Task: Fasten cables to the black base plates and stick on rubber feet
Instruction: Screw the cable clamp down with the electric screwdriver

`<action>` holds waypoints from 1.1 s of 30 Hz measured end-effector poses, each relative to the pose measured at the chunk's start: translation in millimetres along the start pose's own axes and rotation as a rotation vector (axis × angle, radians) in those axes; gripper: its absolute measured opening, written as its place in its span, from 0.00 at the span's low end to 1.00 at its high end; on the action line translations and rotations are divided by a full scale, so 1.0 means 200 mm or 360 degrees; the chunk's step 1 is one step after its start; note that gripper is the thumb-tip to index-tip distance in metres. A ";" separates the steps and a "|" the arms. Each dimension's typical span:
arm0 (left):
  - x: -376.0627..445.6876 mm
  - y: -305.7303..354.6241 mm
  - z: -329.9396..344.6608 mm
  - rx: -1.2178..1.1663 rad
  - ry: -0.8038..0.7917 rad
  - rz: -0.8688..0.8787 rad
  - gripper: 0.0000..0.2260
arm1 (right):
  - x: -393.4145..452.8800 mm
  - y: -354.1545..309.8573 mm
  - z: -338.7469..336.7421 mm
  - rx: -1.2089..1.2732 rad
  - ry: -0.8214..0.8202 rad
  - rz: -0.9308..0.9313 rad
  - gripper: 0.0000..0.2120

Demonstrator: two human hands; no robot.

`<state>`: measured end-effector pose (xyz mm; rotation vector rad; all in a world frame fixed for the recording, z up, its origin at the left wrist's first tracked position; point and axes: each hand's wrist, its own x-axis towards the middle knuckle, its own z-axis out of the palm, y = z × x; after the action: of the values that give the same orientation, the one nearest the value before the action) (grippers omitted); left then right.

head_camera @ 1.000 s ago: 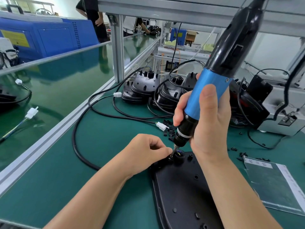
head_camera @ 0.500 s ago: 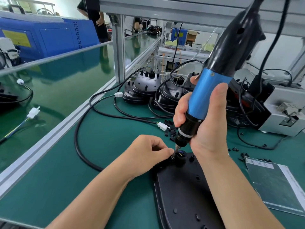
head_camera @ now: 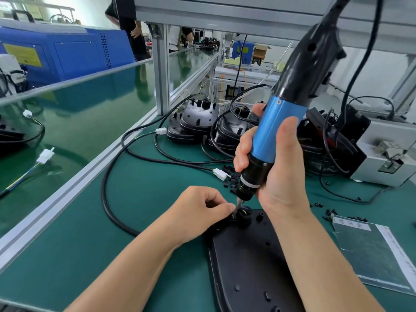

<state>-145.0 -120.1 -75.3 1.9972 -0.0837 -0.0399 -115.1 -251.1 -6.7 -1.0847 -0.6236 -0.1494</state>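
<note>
Your right hand grips the tilted screwdriver, its tip on the screw your left hand pinches at the base plate's far end.

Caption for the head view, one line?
Right hand drives an electric screwdriver at the black base plate; left hand steadies beside the bit.
</note>
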 end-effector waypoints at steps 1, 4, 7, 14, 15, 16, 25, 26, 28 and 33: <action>0.00 0.00 0.00 0.0000 -0.0003 0.0008 0.09 | 0.00 0.00 0.00 -0.0043 -0.0011 -0.0041 0.27; -0.01 -0.01 -0.01 0.0001 -0.0015 0.0040 0.08 | -0.01 -0.04 0.02 -0.0126 0.0002 -0.0163 0.25; -0.03 -0.01 -0.05 0.0036 -0.0140 0.0131 0.03 | 0.00 -0.09 -0.02 -0.0071 0.0186 -0.0215 0.41; -0.07 0.01 -0.03 0.0231 -0.0163 0.0323 0.10 | -0.01 -0.11 -0.06 0.0071 0.0289 -0.0241 0.47; -0.07 0.01 -0.03 0.0248 -0.0133 0.0320 0.11 | -0.02 -0.10 -0.05 0.0051 0.0283 -0.0221 0.48; -0.07 0.01 -0.02 0.0272 -0.0099 0.0325 0.11 | -0.02 -0.09 -0.03 0.0021 0.0271 -0.0208 0.47; -0.07 -0.02 -0.01 0.0308 -0.0049 0.0346 0.14 | -0.04 -0.03 0.02 -0.0204 0.0184 -0.0237 0.30; -0.07 -0.02 -0.01 0.0309 -0.0056 0.0345 0.14 | -0.04 -0.03 0.02 -0.0201 0.0183 -0.0225 0.31; -0.07 -0.02 -0.01 0.0305 -0.0066 0.0331 0.13 | -0.04 -0.03 0.02 -0.0197 0.0186 -0.0210 0.34; -0.07 -0.01 -0.01 0.0312 -0.0089 0.0317 0.14 | -0.04 -0.03 0.00 -0.0218 0.0196 -0.0224 0.33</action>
<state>-158.2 -116.1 -77.2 2.1739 -0.3329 0.0422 -124.8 -255.6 -5.7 -1.1538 -0.5850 -0.3826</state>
